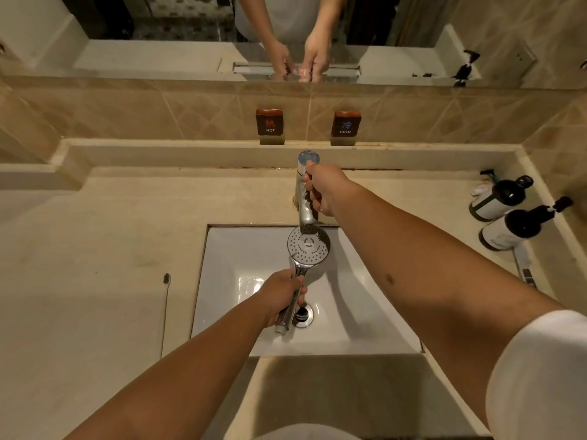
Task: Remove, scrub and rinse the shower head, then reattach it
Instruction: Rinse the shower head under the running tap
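Observation:
A chrome shower head (pixel 308 246) with a round, hole-dotted face hangs over the white square sink (pixel 228 281), face up, right under the spout of the chrome tap (pixel 304 185). My left hand (pixel 281 296) is closed around its handle, above the drain (pixel 303 314). My right hand (pixel 324 193) grips the tap's upright lever from the right side. No running water is visible.
A toothbrush (pixel 165 300) lies on the beige counter left of the sink. Two dark pump bottles (pixel 505 198) (pixel 517 227) stand at the right. HOT (pixel 270 122) and COLD (pixel 346 123) signs sit on the ledge under the mirror.

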A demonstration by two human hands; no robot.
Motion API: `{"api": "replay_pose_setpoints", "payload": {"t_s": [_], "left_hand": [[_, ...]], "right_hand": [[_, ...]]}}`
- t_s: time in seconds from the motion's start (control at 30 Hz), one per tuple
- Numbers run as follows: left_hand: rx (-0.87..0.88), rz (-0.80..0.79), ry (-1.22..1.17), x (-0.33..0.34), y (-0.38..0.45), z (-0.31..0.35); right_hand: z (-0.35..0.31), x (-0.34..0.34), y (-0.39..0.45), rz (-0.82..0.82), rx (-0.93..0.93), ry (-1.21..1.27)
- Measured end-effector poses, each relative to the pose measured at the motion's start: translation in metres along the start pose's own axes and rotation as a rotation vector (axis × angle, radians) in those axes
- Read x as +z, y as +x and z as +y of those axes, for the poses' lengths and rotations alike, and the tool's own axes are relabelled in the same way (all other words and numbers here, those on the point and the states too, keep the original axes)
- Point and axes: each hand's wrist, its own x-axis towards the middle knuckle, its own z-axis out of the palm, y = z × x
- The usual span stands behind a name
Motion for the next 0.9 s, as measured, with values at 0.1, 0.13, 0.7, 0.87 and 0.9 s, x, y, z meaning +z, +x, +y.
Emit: {"api": "replay_pose_setpoints", "payload": {"t_s": [0.1, 0.13, 0.7, 0.87, 0.9], "left_hand": [[0.001, 0.006, -0.01, 0.001, 0.001, -0.004], [0.004, 0.009, -0.012, 0.002, 0.001, -0.005], [0.001, 0.033, -0.01, -0.003, 0.003, -0.013], [-0.008, 0.039, 0.03, -0.006, 0.001, -0.013], [-0.008, 0.034, 0.037, -0.007, 0.001, -0.013]], "right_hand": [[-0.004, 0.001, -0.001, -0.01, 0.035, 0.003], [-0.006, 0.002, -0.001, -0.01, 0.029, -0.013], [-0.016, 0.005, 0.002, -0.036, -0.042, -0.087], [-0.016, 0.005, -0.003, 0.007, 0.003, -0.042], [-0.017, 0.005, -0.004, 0.025, 0.049, -0.047]]}}
